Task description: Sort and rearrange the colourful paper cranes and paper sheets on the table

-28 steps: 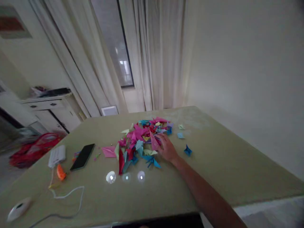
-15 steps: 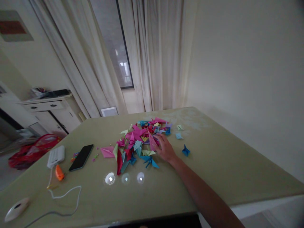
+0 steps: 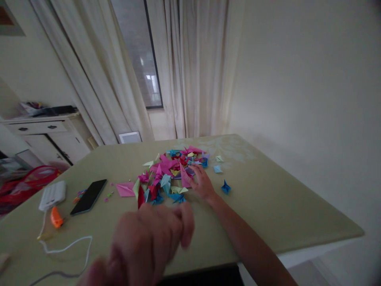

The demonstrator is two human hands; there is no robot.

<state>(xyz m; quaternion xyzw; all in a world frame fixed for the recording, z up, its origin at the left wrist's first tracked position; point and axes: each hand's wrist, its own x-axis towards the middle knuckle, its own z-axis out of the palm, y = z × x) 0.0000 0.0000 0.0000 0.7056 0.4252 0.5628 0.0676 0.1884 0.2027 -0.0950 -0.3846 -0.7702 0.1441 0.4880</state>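
Observation:
A heap of folded origami pieces (image 3: 171,172), pink, blue, red and pale green, lies in the middle of the olive table (image 3: 268,206). My right hand (image 3: 201,183) rests flat at the heap's right edge, fingers spread on a pink piece. My left hand (image 3: 145,246) is raised close to the camera, blurred, fingers curled inward; nothing shows in it. A lone blue folded piece (image 3: 225,187) lies just right of my right hand.
A black phone (image 3: 88,196), a white power bank (image 3: 52,195), an orange item (image 3: 55,218) and a white cable (image 3: 65,248) lie on the table's left. A white cabinet (image 3: 44,135), curtains and a window stand behind. The table's right corner is near a wall.
My left hand has come up into view in front of the camera. My right hand stays on the heap. The camera has shifted slightly right.

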